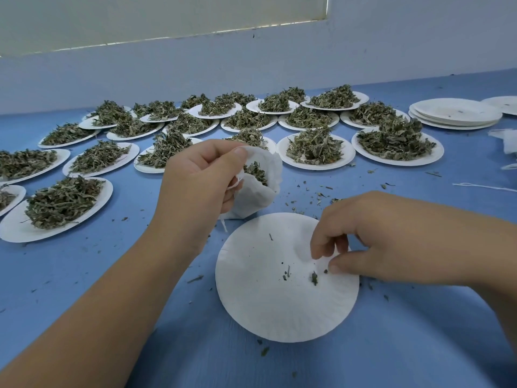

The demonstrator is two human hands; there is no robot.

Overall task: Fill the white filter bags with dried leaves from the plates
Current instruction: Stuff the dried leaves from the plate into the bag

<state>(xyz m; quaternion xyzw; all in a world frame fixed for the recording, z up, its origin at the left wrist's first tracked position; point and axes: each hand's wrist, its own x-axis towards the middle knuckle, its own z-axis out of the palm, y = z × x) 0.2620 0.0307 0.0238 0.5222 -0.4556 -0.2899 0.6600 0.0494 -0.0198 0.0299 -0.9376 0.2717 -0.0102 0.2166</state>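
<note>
My left hand [201,177] grips a white filter bag [258,194] by its rim and holds it open above the blue table; dried leaves [256,172] show inside its mouth. In front of me lies a white paper plate [265,301] that holds only a few leaf crumbs [314,278]. My right hand [372,236] hovers over the plate's right side, fingers curled down, thumb and fingertips close to the crumbs. I cannot tell whether it pinches any.
Several white plates heaped with dried leaves [314,148] fill the back and left of the table. A stack of bare plates [456,113] sits at the back right. Loose white bags [507,142] and a string [481,186] lie at the right edge. Leaf bits are scattered on the blue surface.
</note>
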